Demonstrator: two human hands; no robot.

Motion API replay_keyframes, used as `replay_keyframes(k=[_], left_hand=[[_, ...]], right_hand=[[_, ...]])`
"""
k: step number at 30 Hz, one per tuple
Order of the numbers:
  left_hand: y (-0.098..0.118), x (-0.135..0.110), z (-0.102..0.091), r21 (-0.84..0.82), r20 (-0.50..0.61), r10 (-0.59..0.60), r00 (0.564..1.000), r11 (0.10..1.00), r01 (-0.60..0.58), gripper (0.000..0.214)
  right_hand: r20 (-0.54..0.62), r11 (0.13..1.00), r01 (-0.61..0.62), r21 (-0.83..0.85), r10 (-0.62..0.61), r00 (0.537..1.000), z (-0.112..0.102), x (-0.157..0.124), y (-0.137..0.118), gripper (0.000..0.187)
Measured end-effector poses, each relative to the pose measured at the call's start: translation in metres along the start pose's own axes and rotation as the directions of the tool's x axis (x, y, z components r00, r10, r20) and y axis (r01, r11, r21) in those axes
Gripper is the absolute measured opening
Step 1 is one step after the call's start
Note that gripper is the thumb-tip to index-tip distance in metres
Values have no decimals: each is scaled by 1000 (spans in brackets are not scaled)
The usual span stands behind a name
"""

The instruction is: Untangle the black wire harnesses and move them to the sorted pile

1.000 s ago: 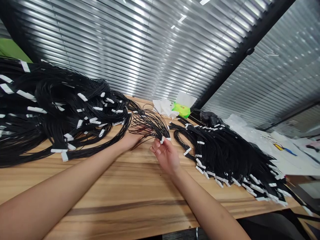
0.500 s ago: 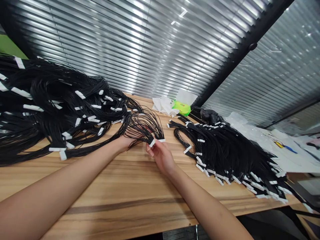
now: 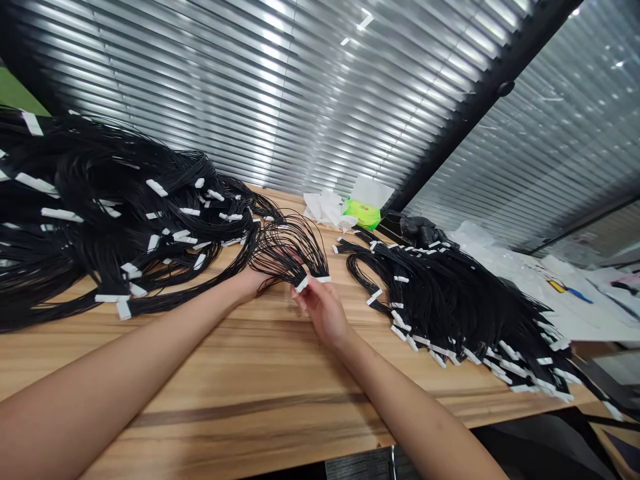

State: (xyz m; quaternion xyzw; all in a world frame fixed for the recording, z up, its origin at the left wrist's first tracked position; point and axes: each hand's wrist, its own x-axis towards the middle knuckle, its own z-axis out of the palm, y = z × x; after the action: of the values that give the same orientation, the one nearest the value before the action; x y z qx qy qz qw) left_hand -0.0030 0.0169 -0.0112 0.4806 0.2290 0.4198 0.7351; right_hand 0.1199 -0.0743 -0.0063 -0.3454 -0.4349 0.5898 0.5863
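Note:
Over the middle of the wooden table [image 3: 240, 373], a wire harness [image 3: 287, 240] of thin black wires arches up in loose loops and ends in white connectors. My right hand [image 3: 326, 310] pinches it by a white connector [image 3: 302, 284], thumb on top. A second white connector [image 3: 323, 279] sticks out just beyond the thumb. Reaching in from the left, my left hand [image 3: 250, 285] is closed about the wires, its fingers largely hidden behind the loops.
A large heap of black harnesses [image 3: 135, 180] with white connectors lies on the left. Another pile [image 3: 455, 300] spreads over the right side. Behind are a green pack of tissues [image 3: 363, 213], crumpled white paper [image 3: 325, 208] and slatted blinds [image 3: 240, 87].
The whole view has shifted very slightly. Both hands keep the same hold on the wire harness, with no other visible movement.

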Motion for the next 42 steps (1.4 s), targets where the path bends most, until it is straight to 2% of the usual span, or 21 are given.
replay_keyframes(k=[3, 4, 5, 8, 12, 16, 22, 26, 28, 31, 34, 42], left_hand=[[0, -3, 2, 41, 116, -11, 993, 999, 6, 25], [1, -3, 3, 74, 124, -1, 992, 997, -9, 26], [3, -3, 4, 121, 99, 22, 995, 992, -34, 26], [7, -4, 4, 304, -69, 150, 986, 945, -123, 27], [10, -7, 5, 419, -101, 254, 962, 888, -190, 29], [9, -15, 7, 477, -138, 328, 934, 849, -228, 36], [5, -24, 7, 692, 55, 417, 907, 639, -335, 31], [7, -24, 5, 845, 79, 541, 838, 410, -344, 27], [9, -23, 5, 862, 125, 578, 807, 340, -377, 26], [9, -22, 4, 833, 212, 599, 772, 302, -463, 24], [9, -21, 3, 822, 243, 627, 740, 272, -501, 23], [6, -19, 0, 786, 291, 634, 717, 269, -557, 19]], right_hand=[[-34, 995, 43, -87, -46, 998, -3, 1, 2, 34], [-54, 990, 70, -122, -77, 996, -5, 1, 2, 34], [-79, 983, 102, -155, -115, 990, -6, 2, 2, 34], [-166, 950, 198, -241, -241, 956, -10, 6, -2, 36], [-254, 909, 242, -340, -336, 907, -14, 10, -9, 39], [-269, 891, 223, -394, -345, 899, -16, 11, -12, 41], [-242, 880, 233, -413, -353, 904, -18, 10, -9, 39], [-242, 884, 225, -410, -343, 908, -17, 10, -8, 40], [-244, 888, 221, -404, -337, 909, -17, 10, -8, 41], [-240, 895, 224, -386, -332, 912, -16, 10, -9, 41], [-245, 899, 212, -384, -321, 915, -16, 10, -10, 41], [-233, 898, 211, -386, -316, 919, -19, 11, -6, 40]])
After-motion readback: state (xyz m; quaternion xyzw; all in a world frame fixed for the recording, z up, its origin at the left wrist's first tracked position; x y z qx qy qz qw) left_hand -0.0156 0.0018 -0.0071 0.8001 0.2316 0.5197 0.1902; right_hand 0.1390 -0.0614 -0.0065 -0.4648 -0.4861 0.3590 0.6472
